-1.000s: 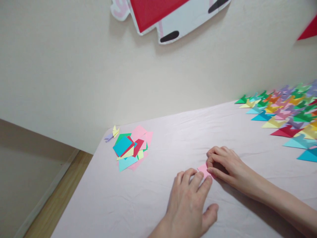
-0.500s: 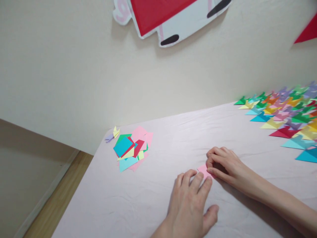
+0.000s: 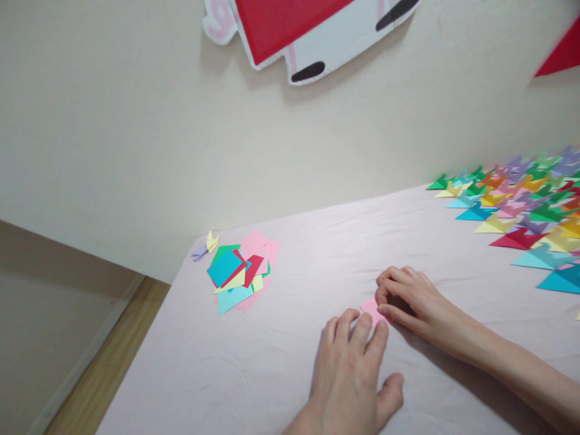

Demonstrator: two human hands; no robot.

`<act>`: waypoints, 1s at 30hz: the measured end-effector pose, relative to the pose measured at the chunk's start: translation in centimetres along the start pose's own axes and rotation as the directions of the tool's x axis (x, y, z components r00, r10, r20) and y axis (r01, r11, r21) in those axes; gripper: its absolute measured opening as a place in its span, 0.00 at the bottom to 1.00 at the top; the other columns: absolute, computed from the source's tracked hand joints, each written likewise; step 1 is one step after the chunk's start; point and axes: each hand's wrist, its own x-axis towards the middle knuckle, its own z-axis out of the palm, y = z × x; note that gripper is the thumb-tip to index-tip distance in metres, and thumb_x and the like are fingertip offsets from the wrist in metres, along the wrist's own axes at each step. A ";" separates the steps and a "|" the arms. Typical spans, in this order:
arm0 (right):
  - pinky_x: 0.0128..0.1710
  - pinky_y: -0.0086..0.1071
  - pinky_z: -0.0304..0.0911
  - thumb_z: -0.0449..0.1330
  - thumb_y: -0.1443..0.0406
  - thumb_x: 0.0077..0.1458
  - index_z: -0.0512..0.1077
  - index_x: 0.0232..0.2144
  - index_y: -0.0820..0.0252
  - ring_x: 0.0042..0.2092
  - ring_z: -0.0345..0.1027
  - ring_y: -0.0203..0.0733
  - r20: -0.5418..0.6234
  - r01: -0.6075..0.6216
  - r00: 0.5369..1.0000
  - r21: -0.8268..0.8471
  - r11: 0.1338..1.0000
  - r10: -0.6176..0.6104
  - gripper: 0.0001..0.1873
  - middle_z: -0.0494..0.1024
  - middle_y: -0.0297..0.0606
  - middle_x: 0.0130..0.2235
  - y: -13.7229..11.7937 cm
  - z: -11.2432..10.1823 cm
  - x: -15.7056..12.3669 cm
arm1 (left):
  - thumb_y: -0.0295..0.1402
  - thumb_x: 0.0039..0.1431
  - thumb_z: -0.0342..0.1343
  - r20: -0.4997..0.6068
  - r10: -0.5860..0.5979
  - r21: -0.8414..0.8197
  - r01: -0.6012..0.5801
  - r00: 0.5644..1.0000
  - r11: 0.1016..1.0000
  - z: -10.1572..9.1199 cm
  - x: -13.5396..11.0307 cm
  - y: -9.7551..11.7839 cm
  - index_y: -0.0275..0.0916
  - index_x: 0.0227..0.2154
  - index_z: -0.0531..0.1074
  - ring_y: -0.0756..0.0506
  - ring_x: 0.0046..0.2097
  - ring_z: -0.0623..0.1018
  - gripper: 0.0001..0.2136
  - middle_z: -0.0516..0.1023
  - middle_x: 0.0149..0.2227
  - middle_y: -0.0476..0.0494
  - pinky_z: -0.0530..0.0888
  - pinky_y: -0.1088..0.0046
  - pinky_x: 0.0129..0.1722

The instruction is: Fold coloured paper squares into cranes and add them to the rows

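A small pink paper piece [image 3: 372,310] lies flat on the pale pink cloth-covered table [image 3: 294,362], mostly hidden by my fingers. My left hand [image 3: 353,374] rests palm down with its fingers stretched out, fingertips pressing the paper's near edge. My right hand [image 3: 410,299] comes in from the right with fingers curled and pressed together on the paper's right side.
A loose pile of coloured paper squares [image 3: 240,272] lies at the far left, with two small folded pieces [image 3: 206,244] beside it. Several folded paper shapes [image 3: 521,211] in many colours cover the far right. The table's left edge drops to a wooden floor [image 3: 104,368].
Both hands stay on the pink paper; the left hand has shifted very slightly. The view has moved a little.
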 end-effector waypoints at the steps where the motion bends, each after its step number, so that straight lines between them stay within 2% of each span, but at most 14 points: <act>1: 0.42 0.42 0.57 0.54 0.63 0.61 0.69 0.29 0.54 0.42 0.63 0.49 -0.004 -0.003 1.000 -0.002 1.000 0.003 0.08 0.72 0.39 0.38 0.0 0.0 0.0 | 0.42 0.60 0.57 -0.011 -0.001 0.014 0.001 1.000 1.000 0.2 -0.1 0.0 0.37 0.60 0.62 0.35 0.58 0.64 0.27 0.68 0.58 0.39 0.66 0.52 0.57; 6: 0.44 0.42 0.57 0.56 0.62 0.59 0.68 0.35 0.54 0.43 0.62 0.48 -0.028 -0.006 1.000 0.012 1.000 0.006 0.03 0.72 0.38 0.39 0.0 0.1 -0.2 | 0.44 0.60 0.56 -0.051 -0.004 0.071 0.008 0.999 0.997 0.6 -0.2 0.0 0.39 0.59 0.64 0.36 0.58 0.65 0.27 0.69 0.58 0.40 0.66 0.52 0.57; 10: 0.44 0.41 0.57 0.59 0.63 0.56 0.68 0.36 0.54 0.44 0.63 0.49 -0.035 -0.009 0.999 0.008 1.000 0.009 0.04 0.72 0.37 0.40 0.1 0.2 -0.3 | 0.44 0.61 0.55 -0.057 -0.004 0.112 0.010 0.998 0.994 0.6 -0.3 0.1 0.39 0.60 0.63 0.36 0.58 0.66 0.27 0.69 0.59 0.41 0.66 0.54 0.57; 18: 0.44 0.43 0.57 0.55 0.67 0.56 0.69 0.36 0.54 0.43 0.63 0.49 -0.014 -0.007 1.000 0.062 0.998 0.008 0.05 0.74 0.40 0.40 0.5 0.1 0.0 | 0.45 0.63 0.53 -0.060 -0.004 0.163 0.014 0.998 0.987 0.8 -0.8 0.3 0.38 0.56 0.67 0.35 0.59 0.67 0.23 0.68 0.60 0.40 0.67 0.54 0.57; 24: 0.43 0.41 0.59 0.49 0.71 0.56 0.70 0.32 0.55 0.40 0.66 0.47 -0.107 -0.023 0.994 0.099 0.995 0.034 0.11 0.76 0.39 0.35 0.6 0.4 0.5 | 0.43 0.62 0.55 -0.085 -0.023 0.175 0.038 0.996 0.984 1.4 -1.2 0.7 0.38 0.54 0.68 0.35 0.58 0.66 0.21 0.68 0.60 0.40 0.66 0.52 0.58; 27: 0.43 0.43 0.60 0.50 0.68 0.58 0.71 0.32 0.55 0.40 0.67 0.48 -0.169 -0.053 0.983 0.109 0.993 0.071 0.10 0.76 0.39 0.34 0.1 0.2 0.1 | 0.44 0.59 0.59 -0.060 -0.086 0.169 0.095 0.995 0.981 1.2 -1.2 1.6 0.39 0.55 0.68 0.32 0.56 0.67 0.24 0.70 0.57 0.37 0.67 0.49 0.56; 30: 0.44 0.44 0.60 0.51 0.66 0.58 0.70 0.32 0.55 0.41 0.67 0.48 -0.220 -0.043 0.974 0.067 0.997 0.057 0.07 0.76 0.39 0.35 -0.7 -0.5 -1.1 | 0.45 0.56 0.62 -0.047 -0.164 0.101 0.168 0.985 0.981 0.2 -0.8 2.3 0.42 0.58 0.64 0.33 0.53 0.68 0.29 0.70 0.53 0.37 0.69 0.50 0.52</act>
